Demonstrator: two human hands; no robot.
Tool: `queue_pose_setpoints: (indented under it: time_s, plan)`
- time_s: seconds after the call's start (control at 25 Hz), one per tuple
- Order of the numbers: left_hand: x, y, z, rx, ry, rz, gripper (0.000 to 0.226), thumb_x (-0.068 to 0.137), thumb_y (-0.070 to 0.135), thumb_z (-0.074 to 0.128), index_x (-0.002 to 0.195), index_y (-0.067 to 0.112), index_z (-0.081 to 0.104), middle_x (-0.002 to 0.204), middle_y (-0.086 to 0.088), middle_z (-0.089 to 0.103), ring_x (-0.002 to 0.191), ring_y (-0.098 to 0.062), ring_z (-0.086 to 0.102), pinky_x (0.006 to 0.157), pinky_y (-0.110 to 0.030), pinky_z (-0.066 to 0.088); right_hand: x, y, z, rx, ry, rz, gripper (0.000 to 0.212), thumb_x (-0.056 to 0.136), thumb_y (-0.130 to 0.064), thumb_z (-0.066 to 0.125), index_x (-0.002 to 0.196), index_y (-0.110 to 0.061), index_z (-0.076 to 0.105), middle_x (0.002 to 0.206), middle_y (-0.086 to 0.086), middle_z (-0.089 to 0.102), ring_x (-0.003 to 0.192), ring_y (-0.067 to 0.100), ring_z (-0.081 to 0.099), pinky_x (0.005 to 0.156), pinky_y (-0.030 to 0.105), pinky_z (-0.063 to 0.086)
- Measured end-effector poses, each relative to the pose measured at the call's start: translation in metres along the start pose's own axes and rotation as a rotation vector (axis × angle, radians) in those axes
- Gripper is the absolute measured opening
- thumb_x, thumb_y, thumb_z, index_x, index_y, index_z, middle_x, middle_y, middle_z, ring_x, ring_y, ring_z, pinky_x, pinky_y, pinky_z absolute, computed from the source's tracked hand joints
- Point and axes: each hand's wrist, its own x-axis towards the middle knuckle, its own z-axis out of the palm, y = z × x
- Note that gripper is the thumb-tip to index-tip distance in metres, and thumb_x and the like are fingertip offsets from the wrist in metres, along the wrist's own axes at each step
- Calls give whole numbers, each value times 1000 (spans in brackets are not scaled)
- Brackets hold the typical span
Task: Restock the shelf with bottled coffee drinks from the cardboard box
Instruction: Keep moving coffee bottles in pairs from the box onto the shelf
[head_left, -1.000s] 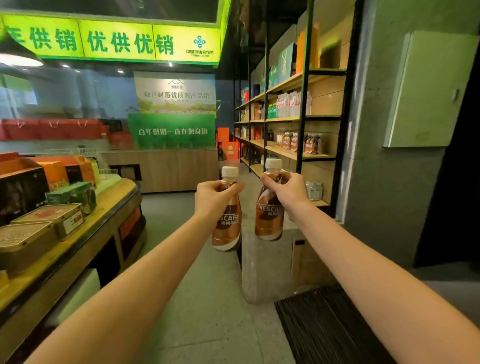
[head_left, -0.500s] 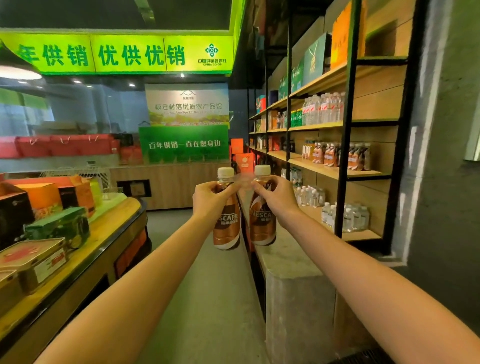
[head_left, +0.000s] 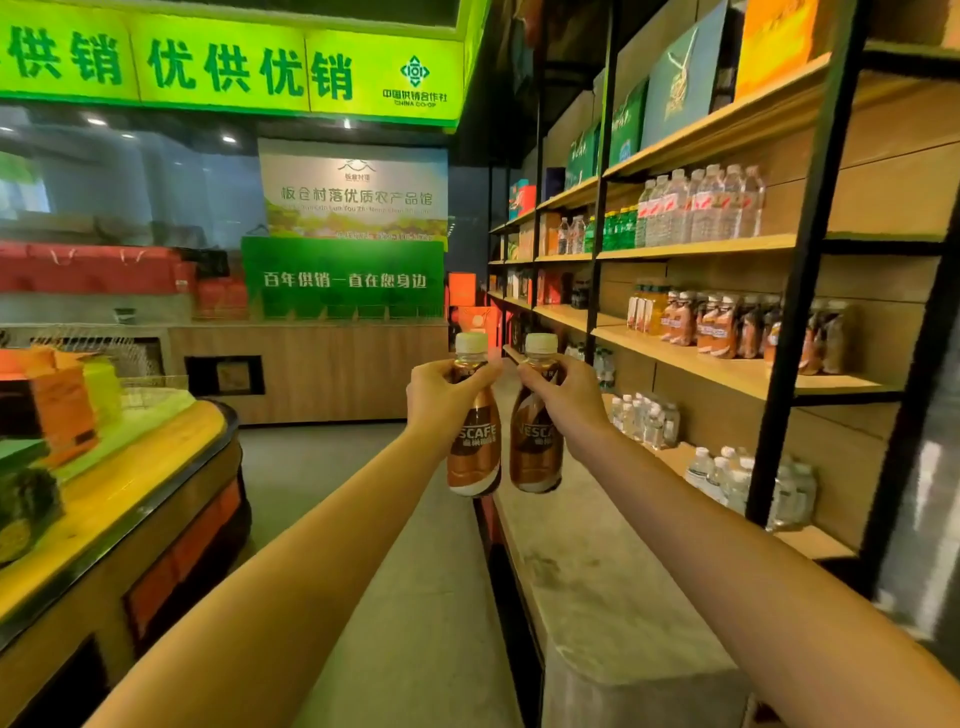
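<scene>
Two coffee bottles are up in the air, out in the shop aisle. The left hand (head_left: 441, 395) grips the left bottle (head_left: 474, 452) near its neck, with the fingers curled round it. The right hand (head_left: 563, 397) grips the right bottle (head_left: 535, 452) the same way. Both bottles are brown with white caps. They hang almost upright, each tilted a little. They are side by side and very close low down, but I cannot tell if they touch. The two hands are near each other and do not touch. Both arms reach straight out in front.

On the right stands the shelf rack (head_left: 810, 260), with black posts and wooden boards. The middle board (head_left: 727, 366) holds a row of coffee drinks (head_left: 717, 327), brown like the ones in the hands. The held bottles are to the left of that board, well apart from it. Clear water bottles (head_left: 696, 208) stand on the board above. More small water bottles (head_left: 644, 418) stand lower down. A grey stone ledge (head_left: 597, 571) runs under the right arm. On the left is a yellow-topped counter (head_left: 119, 499) with boxes on it. A big green sign (head_left: 228, 67) glows up high.
</scene>
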Motion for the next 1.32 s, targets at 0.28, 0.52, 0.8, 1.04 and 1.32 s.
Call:
queue_pose_setpoints:
  time_s: [0.28,0.52,0.8,1.04,1.32]
  plan:
    - [216,-74,44,-7,-165,28,19,76,32,75,81,15,69,87,-12,71,88,-27,68,87,-44,53,188,70,50,-28,171,41,32,87,-27,64,113,-9,61,105,7,65,103,23,59,82,31,42]
    - [338,-127,140,-86,-332,25,25,79,30,72,93,11,67,94,-11,70,94,-26,65,90,-45,51,314,142,25,-65,312,95,38,87,-26,64,120,-8,57,114,9,65,106,24,60,87,34,47]
    - [449,-150,296,-189,-565,81,13,82,29,70,75,23,60,76,6,63,73,-6,59,62,-21,44,447,222,-59,-208,473,88,33,87,-25,64,114,-8,58,110,10,65,104,25,62,82,31,47]
    - [506,-151,421,-299,-738,144,15,78,34,72,82,21,66,89,-3,69,86,-17,66,79,-34,51,512,242,-135,-354,642,95,34,87,-25,64,115,-7,59,106,7,66,98,19,61,80,30,47]
    - [519,-153,561,-420,-1017,127,59,64,55,75,103,11,66,98,1,69,95,-18,65,86,-38,53,530,265,-222,-569,954,151,29,88,-22,63,112,-7,60,107,11,67,101,24,63,89,40,51]
